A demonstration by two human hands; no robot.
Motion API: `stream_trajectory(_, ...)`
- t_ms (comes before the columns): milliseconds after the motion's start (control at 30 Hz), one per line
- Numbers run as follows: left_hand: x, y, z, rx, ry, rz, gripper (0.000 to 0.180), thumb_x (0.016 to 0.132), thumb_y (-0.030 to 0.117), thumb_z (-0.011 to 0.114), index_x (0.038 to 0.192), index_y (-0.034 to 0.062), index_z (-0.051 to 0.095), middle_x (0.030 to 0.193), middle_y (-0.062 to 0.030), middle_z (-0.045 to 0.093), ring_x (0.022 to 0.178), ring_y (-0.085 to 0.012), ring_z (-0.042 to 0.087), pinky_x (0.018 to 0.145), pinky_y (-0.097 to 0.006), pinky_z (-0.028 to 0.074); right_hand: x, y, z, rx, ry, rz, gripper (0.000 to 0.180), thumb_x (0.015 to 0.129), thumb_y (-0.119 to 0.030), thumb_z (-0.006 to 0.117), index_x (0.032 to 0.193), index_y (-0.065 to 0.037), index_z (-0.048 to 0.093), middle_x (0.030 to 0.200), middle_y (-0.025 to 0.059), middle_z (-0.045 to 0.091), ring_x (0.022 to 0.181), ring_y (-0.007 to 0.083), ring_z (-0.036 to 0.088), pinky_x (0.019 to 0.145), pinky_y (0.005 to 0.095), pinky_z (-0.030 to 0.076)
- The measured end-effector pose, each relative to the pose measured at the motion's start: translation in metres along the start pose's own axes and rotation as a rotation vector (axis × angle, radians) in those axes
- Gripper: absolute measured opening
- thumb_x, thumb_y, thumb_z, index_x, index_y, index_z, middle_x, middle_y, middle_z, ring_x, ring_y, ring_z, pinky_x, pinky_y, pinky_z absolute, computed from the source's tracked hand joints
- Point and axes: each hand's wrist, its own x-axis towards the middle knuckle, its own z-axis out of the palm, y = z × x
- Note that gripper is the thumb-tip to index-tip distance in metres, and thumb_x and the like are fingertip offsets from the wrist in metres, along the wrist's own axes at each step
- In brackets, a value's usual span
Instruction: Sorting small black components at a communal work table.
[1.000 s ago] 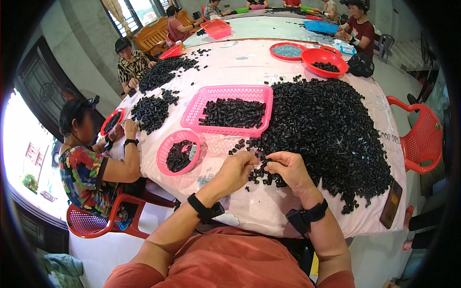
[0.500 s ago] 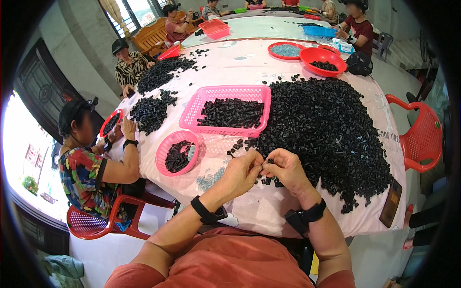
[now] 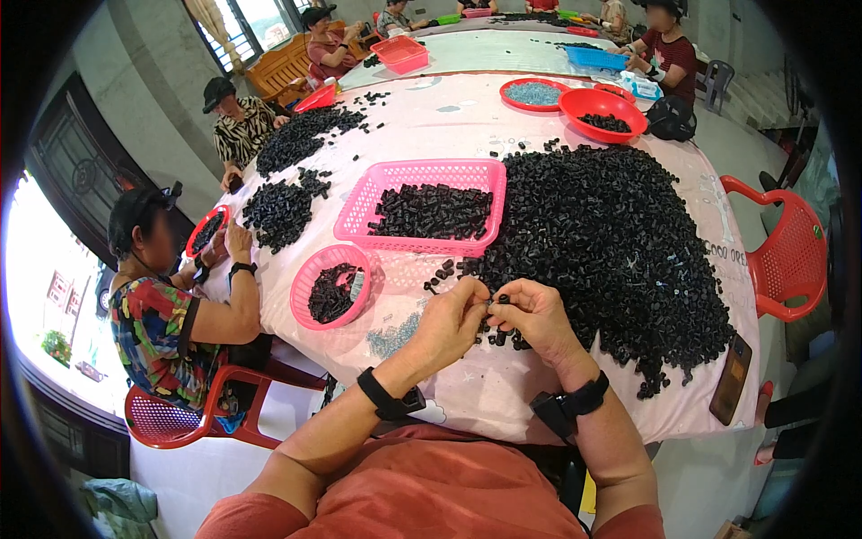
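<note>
My left hand (image 3: 452, 316) is closed in a pinch close to my right hand; what its fingertips hold is too small to make out. Between the thumb and fingers of my right hand (image 3: 539, 320) is a small black plastic part (image 3: 503, 299). Both hands hover over the table's near side, fingertips almost touching. A large heap of black plastic parts (image 3: 611, 242) spreads just beyond and to the right. Small clear bluish pieces (image 3: 393, 339) lie scattered left of my left wrist. A pink rectangular basket (image 3: 409, 244) with black parts stands beyond my hands.
Left of my hands is a round pink basket (image 3: 302, 287) of black pieces. A phone (image 3: 732, 381) lies at the right table edge, near a red chair (image 3: 786, 260). Red trays (image 3: 588, 130) stand farther back. Several people sit around the table, one (image 3: 171, 314) close on my left.
My fingertips have shifted slightly, and the black part shows a little more in my right hand. At the far left, a person in a striped shirt has lowered their head and moved a hand.
</note>
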Motion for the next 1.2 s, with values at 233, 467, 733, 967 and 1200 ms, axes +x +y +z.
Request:
stream_trajectory(233,0.002,0.005,-0.005,0.007,0.027,0.036,0.007,0.091,0.0,0.059,0.098,0.0004,0.061,0.08,-0.0085,0.062,0.068,-0.0154,0.057,0.062,-0.029,0.046,0.001,0.011,-0.004,-0.041,-0.013,-0.031,0.02,0.087,-0.007,0.07,0.106,0.002,0.07,0.083,0.0065,0.071,0.068,0.0095,0.067,0.061,0.0219,0.054)
stream_trajectory(467,0.003,-0.004,-0.001,0.087,0.124,0.232,0.009,0.089,-0.001,0.06,0.098,0.0005,0.063,0.084,-0.0107,0.063,0.07,-0.0198,0.06,0.063,-0.031,0.047,-0.001,0.006,-0.002,-0.172,-0.026,-0.023,0.018,0.087,-0.005,0.07,0.102,0.003,0.071,0.082,0.0044,0.07,0.067,0.0077,0.064,0.059,0.0208,0.052)
stream_trajectory(733,0.003,0.0,-0.001,0.08,0.103,0.163,0.008,0.089,0.0,0.061,0.096,0.0008,0.062,0.083,-0.0106,0.064,0.071,-0.0218,0.061,0.062,-0.033,0.048,-0.001,0.008,-0.001,-0.221,-0.012,-0.098,0.02,0.086,-0.01,0.07,0.101,0.003,0.073,0.074,0.0049,0.07,0.06,0.0075,0.063,0.056,0.0222,0.051)
stream_trajectory(967,0.006,0.0,-0.001,0.094,0.121,0.203,0.007,0.088,0.001,0.062,0.095,0.0008,0.064,0.084,-0.0101,0.065,0.07,-0.0197,0.061,0.062,-0.032,0.048,-0.002,0.007,0.0,-0.217,-0.028,-0.092,0.02,0.088,-0.011,0.068,0.102,0.004,0.072,0.074,0.0054,0.07,0.063,0.0085,0.064,0.059,0.0225,0.052)
stream_trajectory(1200,0.008,0.004,-0.003,0.044,0.09,0.055,0.007,0.087,0.006,0.068,0.09,0.0005,0.066,0.076,-0.0087,0.064,0.066,-0.0149,0.059,0.062,-0.03,0.048,0.0,0.009,-0.003,-0.119,-0.047,-0.045,0.02,0.091,-0.012,0.064,0.103,0.003,0.071,0.076,0.0056,0.07,0.066,0.0093,0.065,0.062,0.0231,0.054)
